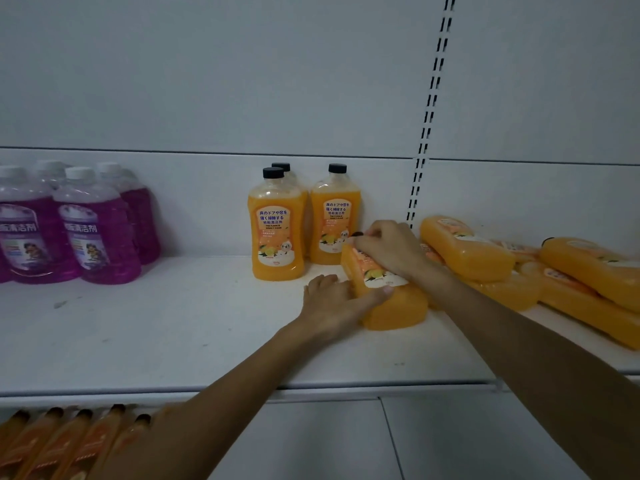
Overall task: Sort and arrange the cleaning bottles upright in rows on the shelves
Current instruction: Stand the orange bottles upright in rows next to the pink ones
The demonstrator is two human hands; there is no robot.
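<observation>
- Orange, full bottle (391, 299): lies on its side mid-depth on the shelf (173, 334), just right of three upright orange bottles (275, 233).
- Left hand (332, 303): wraps the base end, thumb on the label; right hand (388, 247): curls round the neck by the cap.
- Probably heavy, stiff-walled, smooth plastic; best held at neck and base while tipping upright.

We read "THE FLOOR IS HIGHLY CLEAN" on the upright orange bottles (275, 233), and "清洁剂" on the purple bottles (90, 233).
</observation>
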